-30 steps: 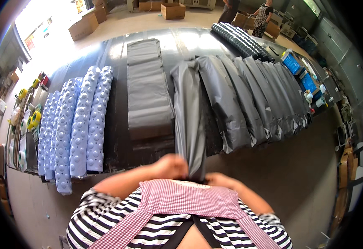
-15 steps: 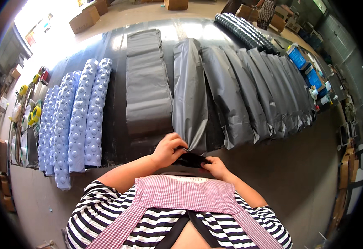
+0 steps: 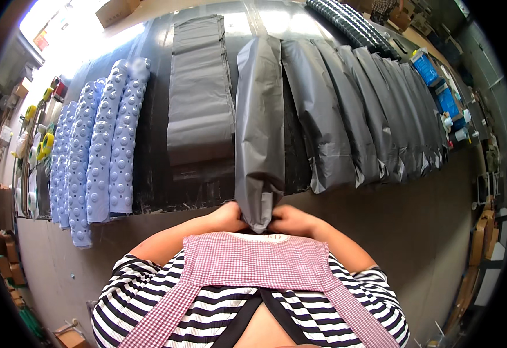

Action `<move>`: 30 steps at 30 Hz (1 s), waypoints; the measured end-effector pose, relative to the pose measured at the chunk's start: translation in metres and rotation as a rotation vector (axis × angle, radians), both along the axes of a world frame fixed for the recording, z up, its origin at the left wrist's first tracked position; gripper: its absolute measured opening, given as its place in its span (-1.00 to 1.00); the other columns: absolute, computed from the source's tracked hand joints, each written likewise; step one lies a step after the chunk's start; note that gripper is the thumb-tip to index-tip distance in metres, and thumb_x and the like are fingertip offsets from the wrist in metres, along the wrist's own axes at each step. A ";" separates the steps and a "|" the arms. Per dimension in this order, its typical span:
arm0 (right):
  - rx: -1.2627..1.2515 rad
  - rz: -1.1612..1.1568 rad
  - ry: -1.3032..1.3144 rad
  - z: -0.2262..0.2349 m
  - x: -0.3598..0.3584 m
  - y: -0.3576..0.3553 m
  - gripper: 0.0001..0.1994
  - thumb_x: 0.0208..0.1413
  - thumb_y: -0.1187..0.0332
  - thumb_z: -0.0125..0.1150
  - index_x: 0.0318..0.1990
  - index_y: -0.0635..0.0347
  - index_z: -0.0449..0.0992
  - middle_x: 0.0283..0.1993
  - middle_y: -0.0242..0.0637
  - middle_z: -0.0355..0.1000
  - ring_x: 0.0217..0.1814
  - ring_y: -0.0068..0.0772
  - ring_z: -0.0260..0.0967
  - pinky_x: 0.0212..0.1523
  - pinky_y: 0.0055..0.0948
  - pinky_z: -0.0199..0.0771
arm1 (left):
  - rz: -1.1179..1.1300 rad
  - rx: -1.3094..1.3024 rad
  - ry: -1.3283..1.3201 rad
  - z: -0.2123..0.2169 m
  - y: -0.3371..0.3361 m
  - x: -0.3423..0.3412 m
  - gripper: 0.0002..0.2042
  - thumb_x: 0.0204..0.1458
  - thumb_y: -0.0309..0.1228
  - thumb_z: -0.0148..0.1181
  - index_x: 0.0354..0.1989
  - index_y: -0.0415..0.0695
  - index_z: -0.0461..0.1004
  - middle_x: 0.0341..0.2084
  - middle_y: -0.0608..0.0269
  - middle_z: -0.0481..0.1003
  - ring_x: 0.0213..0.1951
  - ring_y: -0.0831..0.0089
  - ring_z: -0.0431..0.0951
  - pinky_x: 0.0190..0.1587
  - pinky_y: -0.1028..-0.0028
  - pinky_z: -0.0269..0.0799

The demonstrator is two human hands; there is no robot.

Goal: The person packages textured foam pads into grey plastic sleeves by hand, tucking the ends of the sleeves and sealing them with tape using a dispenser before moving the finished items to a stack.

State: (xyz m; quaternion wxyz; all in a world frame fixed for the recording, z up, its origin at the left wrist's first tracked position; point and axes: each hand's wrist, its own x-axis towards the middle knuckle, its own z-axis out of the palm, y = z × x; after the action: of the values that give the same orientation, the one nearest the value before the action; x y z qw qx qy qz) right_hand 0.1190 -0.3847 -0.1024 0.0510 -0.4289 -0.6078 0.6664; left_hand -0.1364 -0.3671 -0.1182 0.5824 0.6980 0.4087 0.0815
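A long grey plastic mailing bag [image 3: 259,127], filled out by something inside, lies lengthwise on the dark table with its near end past the edge. My left hand [image 3: 228,217] is closed on the left side of that end. From the other side my right hand [image 3: 291,220] grips it, the fingers partly hidden. Between them the bag's tip narrows into a folded flap. Left of this bag is a flat stack of grey bags [image 3: 200,98]. To its right, several filled grey bags [image 3: 323,127] lie side by side.
Several rolled pale-blue bubbled mats [image 3: 99,145] lie at the left, some jutting over the table's front edge. Dark ribbed rolls [image 3: 355,26] are at the far right, near blue boxes [image 3: 426,68]. Yellow tape rolls [image 3: 45,144] stand along the left edge.
The bag's near end has been pulled toward me and its flap now shows between my hands. Both hands have shifted to its sides. The view has tilted slightly.
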 end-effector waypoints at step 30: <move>-0.276 -0.777 0.270 -0.060 0.007 -0.046 -0.88 0.26 0.44 0.23 -0.14 0.30 0.58 -0.23 -0.27 0.58 -0.24 -0.48 0.53 -0.15 -0.49 0.59 | 1.052 -0.138 -0.330 -0.053 -0.041 -0.027 -0.71 0.18 -0.36 0.31 -0.51 -0.06 0.32 -0.62 0.46 0.37 -0.59 0.70 0.29 -0.58 0.59 0.17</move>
State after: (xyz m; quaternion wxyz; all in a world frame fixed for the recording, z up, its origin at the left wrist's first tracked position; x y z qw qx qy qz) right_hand 0.1255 -0.4308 -0.1624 0.3194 -0.5376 -0.2944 0.7227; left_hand -0.1638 -0.4082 -0.1709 0.5639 0.3378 0.6099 0.4426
